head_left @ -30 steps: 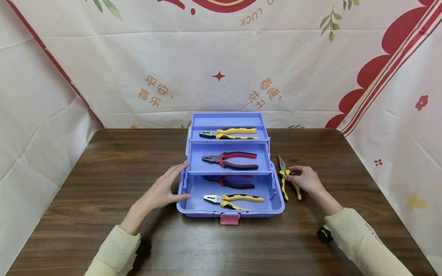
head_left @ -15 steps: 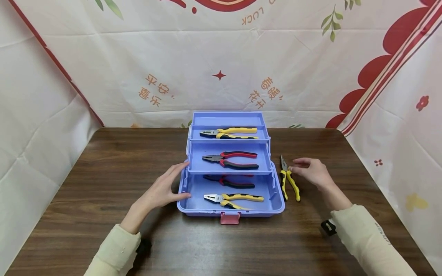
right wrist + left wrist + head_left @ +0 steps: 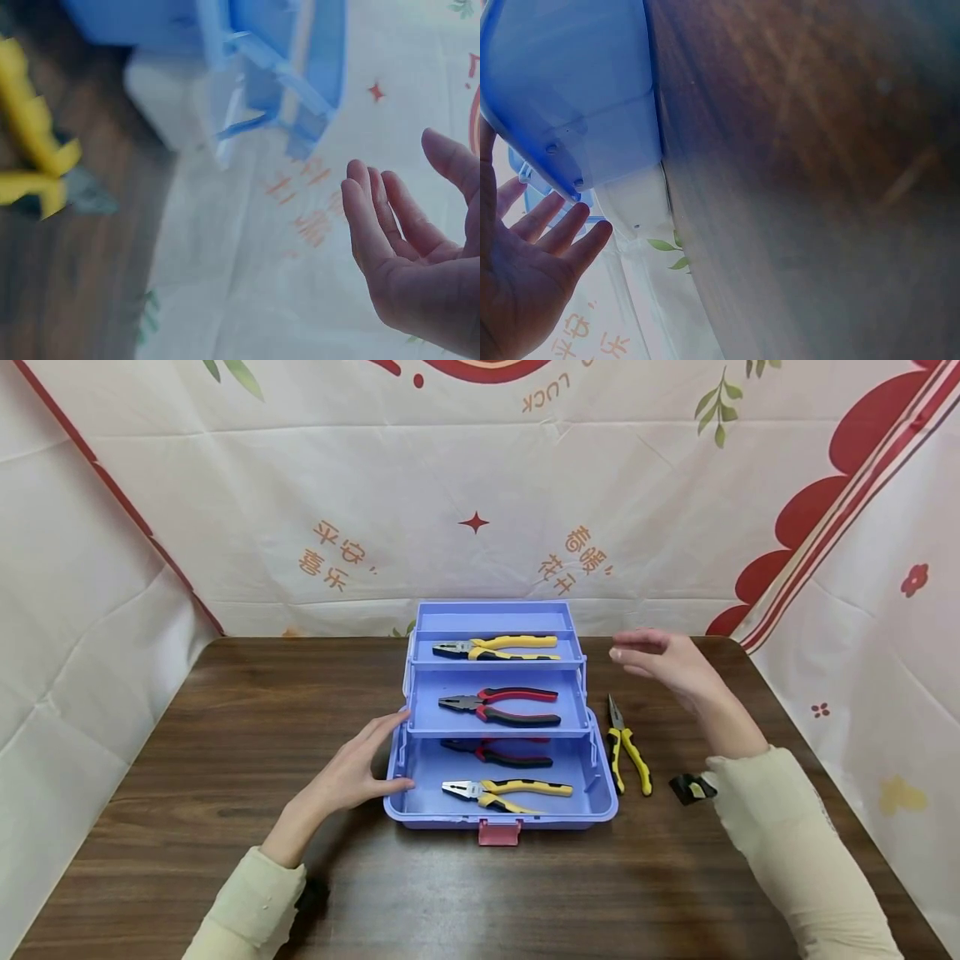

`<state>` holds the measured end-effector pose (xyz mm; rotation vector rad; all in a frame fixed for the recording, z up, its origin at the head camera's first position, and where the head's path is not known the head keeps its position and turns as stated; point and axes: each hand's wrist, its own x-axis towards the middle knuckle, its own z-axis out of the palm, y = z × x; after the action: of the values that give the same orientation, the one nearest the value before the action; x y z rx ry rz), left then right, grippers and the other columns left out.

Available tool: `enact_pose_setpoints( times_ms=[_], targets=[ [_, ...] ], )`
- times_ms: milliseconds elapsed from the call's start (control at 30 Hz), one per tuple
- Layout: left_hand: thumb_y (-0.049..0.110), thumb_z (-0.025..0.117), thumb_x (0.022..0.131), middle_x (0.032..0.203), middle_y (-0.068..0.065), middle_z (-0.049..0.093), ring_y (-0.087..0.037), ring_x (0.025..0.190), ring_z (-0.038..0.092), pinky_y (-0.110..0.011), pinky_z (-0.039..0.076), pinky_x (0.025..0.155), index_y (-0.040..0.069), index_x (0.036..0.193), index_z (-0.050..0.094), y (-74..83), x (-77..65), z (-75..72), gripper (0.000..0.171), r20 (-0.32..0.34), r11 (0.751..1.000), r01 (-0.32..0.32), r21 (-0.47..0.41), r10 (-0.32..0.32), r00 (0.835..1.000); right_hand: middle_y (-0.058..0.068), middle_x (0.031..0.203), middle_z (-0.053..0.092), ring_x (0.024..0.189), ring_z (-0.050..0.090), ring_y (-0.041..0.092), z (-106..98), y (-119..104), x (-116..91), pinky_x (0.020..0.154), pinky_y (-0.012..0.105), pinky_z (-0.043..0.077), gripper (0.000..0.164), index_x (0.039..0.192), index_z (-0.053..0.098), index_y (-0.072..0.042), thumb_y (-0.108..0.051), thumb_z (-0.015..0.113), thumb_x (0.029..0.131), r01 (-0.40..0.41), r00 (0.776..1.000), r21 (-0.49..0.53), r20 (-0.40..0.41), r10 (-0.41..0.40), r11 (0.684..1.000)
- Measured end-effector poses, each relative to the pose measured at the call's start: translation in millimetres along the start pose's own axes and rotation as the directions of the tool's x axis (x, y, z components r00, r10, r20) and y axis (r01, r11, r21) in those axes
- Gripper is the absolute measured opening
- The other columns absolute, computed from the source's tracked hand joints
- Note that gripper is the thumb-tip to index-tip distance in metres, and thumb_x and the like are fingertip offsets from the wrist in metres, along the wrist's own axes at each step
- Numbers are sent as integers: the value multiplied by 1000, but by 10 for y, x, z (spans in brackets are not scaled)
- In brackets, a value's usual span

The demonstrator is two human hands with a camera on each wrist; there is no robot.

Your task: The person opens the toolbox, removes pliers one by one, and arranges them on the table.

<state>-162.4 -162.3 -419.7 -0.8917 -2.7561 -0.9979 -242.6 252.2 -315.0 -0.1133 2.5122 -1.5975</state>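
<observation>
A blue toolbox [image 3: 501, 821] with stepped trays stands unfolded mid-table. My left hand [image 3: 348, 770] rests at its left side, fingers straight, thumb over the rim. My right hand [image 3: 667, 664] is raised right of the upper tray, fingers loosely extended and holding nothing. Yellow-and-black long-nose pliers [image 3: 628, 752] lie on the table right of the box. Combination pliers with yellow handles [image 3: 517, 643] lie in the upper tray, and red-and-black pliers [image 3: 517, 695] in the middle tray. The bottom holds another red-and-black pair [image 3: 517, 762], partly hidden by the tray, and yellow-handled pliers [image 3: 528, 789].
The brown wooden table [image 3: 487, 902] ends at a white printed cloth [image 3: 262, 527] hanging behind and at both sides. A pink latch [image 3: 498, 833] sticks out from the toolbox front. A black wrist strap [image 3: 692, 788] shows by the right sleeve.
My right hand has let go of the long-nose pliers and risen away, toward the back of the table. The pliers stay lying on the table; my left hand has not moved.
</observation>
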Motion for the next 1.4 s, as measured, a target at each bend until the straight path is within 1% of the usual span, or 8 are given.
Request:
enact_pose_setpoints(
  times_ms=[200, 367, 500, 733, 867, 1000, 1167, 1400],
  targets=[
    [46, 70, 70, 135, -9, 33, -24, 118, 35, -46, 35, 89, 15, 140, 25, -11, -1, 6, 88, -7, 1000, -13, 2, 13, 1000, 16, 122, 46, 105, 50, 30, 144, -268, 167, 79, 28, 44, 60, 125, 44, 2, -32, 65, 80, 28, 997, 15, 68, -29, 999],
    [45, 70, 70, 134, -10, 33, -25, 118, 36, -47, 35, 89, 15, 139, 25, -15, -6, 2, 88, -12, 1000, -21, 8, 21, 1000, 14, 120, 48, 104, 51, 28, 302, -393, 308, 81, 32, 44, 63, 125, 46, 1, -34, 67, 77, 42, 995, 26, 91, -44, 999],
    [45, 70, 70, 134, -10, 33, -25, 118, 36, -46, 35, 88, 15, 140, 25, -17, -11, -1, 88, -11, 1000, -18, 7, 19, 1000, 13, 117, 50, 104, 51, 27, 434, -473, 422, 84, 38, 42, 59, 123, 48, -1, -33, 68, 77, 59, 989, 23, 134, -61, 998],
    [45, 70, 71, 134, -10, 32, -26, 118, 36, -47, 36, 88, 15, 140, 24, -5, -20, -4, 88, -10, 1000, -17, 2, 17, 1000, 16, 118, 49, 107, 49, 31, 627, -592, 592, 89, 42, 36, 48, 123, 48, -1, -22, 63, 83, 53, 970, 74, 235, -69, 996],
    [45, 70, 70, 134, -10, 33, -25, 118, 36, -46, 36, 88, 14, 139, 25, -13, -15, 3, 88, -12, 1000, -19, 5, 19, 1000, 15, 119, 48, 107, 48, 28, 725, -633, 677, 90, 40, 36, 47, 124, 47, 0, -20, 62, 84, 61, 958, 80, 277, -81, 995],
    [45, 70, 70, 135, -10, 32, -25, 118, 36, -47, 35, 88, 15, 140, 24, -17, -19, 7, 89, -6, 1000, -13, 5, 13, 1000, 14, 119, 49, 107, 47, 25, 822, -633, 764, 92, 39, 34, 51, 126, 45, 1, -19, 63, 83, 67, 934, 88, 346, -94, 994],
    [44, 71, 70, 135, -9, 32, -25, 118, 36, -47, 35, 89, 16, 140, 24, -16, -14, 7, 89, -5, 1000, -8, 3, 8, 1000, 12, 114, 53, 104, 49, 21, 925, -625, 851, 90, 35, 36, 49, 124, 48, 0, -21, 63, 83, 111, 913, 33, 391, -115, 993],
    [44, 71, 70, 135, -9, 32, -24, 118, 36, -46, 35, 89, 15, 140, 25, -30, -8, 0, 89, -6, 1000, -11, -1, 11, 1000, 11, 114, 54, 107, 47, 21, 952, -656, 931, 92, 35, 33, 39, 118, 52, 0, -18, 60, 85, 192, 887, -122, 446, -119, 974]
  ],
)
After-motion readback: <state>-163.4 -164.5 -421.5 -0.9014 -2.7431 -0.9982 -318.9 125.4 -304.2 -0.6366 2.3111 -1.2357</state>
